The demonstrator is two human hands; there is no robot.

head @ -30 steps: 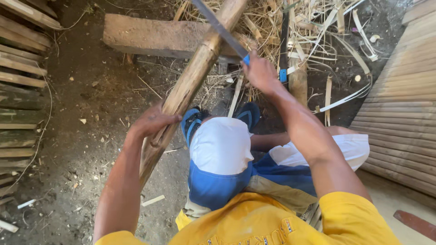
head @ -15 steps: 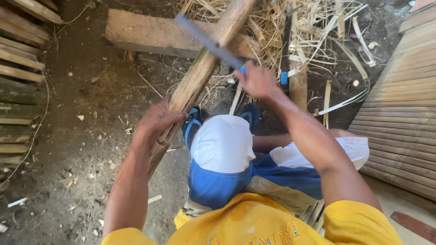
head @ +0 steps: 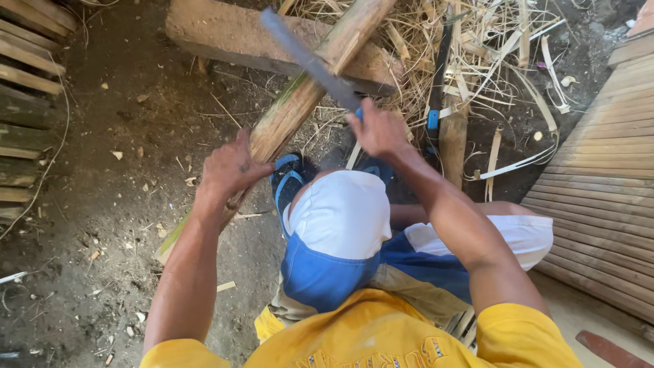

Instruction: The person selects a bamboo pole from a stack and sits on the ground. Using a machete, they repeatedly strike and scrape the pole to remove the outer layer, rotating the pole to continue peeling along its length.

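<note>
A long bamboo pole (head: 310,88) slants from the upper middle down to the lower left, resting on a thick wooden beam (head: 225,34). My left hand (head: 228,170) grips the pole partway down. My right hand (head: 378,129) is closed on the blue handle of a long dark blade (head: 303,58), whose flat runs up and left across the pole. My knees in white and blue shorts (head: 340,225) sit below the hands.
A heap of bamboo shavings and strips (head: 477,61) lies at the upper right, with a second blue-handled knife (head: 439,75) stuck in a short post. Split bamboo panels (head: 599,177) line the right, stacked slats (head: 27,88) the left. Dirt floor (head: 129,136) between.
The blade has swung down and left, from raised above the beam to lying across the pole. My left hand has slid slightly up the pole.
</note>
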